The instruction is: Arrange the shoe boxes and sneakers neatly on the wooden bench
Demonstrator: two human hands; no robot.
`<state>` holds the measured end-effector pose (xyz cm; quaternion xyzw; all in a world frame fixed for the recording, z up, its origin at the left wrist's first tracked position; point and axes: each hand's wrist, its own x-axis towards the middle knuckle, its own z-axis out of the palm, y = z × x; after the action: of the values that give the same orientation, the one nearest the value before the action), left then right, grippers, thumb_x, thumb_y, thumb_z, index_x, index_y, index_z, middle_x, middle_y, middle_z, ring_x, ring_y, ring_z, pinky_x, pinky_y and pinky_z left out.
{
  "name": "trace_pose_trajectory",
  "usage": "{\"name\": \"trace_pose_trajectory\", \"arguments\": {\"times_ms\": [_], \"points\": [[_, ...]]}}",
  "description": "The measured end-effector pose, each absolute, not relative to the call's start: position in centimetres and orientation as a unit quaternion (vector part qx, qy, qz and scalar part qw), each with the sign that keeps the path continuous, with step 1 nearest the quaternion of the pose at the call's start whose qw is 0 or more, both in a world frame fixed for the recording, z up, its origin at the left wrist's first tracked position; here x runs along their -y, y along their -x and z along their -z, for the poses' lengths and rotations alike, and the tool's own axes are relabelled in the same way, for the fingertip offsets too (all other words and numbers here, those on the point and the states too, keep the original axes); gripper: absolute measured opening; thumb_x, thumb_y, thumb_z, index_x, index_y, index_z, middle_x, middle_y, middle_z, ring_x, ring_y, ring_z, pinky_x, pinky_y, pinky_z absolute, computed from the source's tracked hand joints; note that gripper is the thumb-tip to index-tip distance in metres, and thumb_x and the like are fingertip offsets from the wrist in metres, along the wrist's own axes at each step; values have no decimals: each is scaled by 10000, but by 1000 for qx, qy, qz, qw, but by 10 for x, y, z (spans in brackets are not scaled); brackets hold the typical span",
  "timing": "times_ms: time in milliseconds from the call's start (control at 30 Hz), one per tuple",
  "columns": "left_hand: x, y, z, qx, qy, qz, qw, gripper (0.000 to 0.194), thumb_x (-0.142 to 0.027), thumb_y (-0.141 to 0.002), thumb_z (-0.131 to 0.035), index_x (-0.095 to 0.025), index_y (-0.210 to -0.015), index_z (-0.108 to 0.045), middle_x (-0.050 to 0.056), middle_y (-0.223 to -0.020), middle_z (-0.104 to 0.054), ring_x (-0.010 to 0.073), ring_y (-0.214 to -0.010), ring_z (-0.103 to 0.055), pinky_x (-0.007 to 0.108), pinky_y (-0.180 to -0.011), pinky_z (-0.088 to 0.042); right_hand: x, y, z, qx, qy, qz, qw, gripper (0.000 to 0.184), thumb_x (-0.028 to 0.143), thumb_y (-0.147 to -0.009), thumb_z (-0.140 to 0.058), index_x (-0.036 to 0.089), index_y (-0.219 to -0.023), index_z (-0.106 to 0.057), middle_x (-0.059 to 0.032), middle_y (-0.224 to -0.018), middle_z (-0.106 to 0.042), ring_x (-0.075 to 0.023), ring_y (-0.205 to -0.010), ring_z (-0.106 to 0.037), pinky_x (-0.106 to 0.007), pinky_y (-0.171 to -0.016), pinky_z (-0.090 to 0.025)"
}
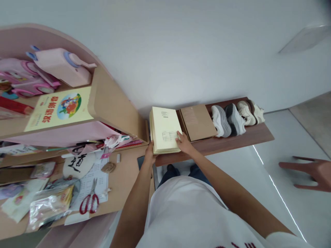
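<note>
Fingers on left hand (149,155) part-curled on near left corner of cream box (165,125); right hand's (184,144) part-open, gripping its right edge. Undersides hidden, can't tell grip depth. Box is over the table's (256,133) left end; resting or lifted, can't tell. Looks like a separate lid: shallow grip could slip it off. Swing right could knock brown box (199,122) into white shoes (219,120) beyond.

Soft, even, slightly dim light, faint shadows along the wall (196,51), mild overall blur, wide-angle stretching at edges
</note>
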<state>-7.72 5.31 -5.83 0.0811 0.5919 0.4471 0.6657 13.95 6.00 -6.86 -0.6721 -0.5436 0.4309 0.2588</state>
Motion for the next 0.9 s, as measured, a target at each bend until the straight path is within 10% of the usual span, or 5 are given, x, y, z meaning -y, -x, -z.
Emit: {"name": "trace_pose_trajectory", "arguments": {"times_ms": [500, 900], "points": [[-53, 56, 37, -549, -165, -492, 655, 493, -359, -868, -790, -180, -1310, -665, 135, -1269, -743, 297, -1205, -695, 435, -1023, -580, -58, -126, 36, 538, 619, -523, 234, 885, 770, -962, -389, 203, -1638, -311, -105, -1707, -278, -260, -1608, -163, -469, -1304, -168], [-47, 49, 30, -532, -142, -537, 639, 527, -313, -855, -807, -214, -1356, -677, 94, -1350, -709, 254, -1241, -679, 369, -1052, -564, -60, -124, 64, 387, 531, -650, 382, 849, 717, -834, -669, 345, -1565, -449, 49, -1615, -459, -258, -1566, -305, -468, -1314, -135]]}}
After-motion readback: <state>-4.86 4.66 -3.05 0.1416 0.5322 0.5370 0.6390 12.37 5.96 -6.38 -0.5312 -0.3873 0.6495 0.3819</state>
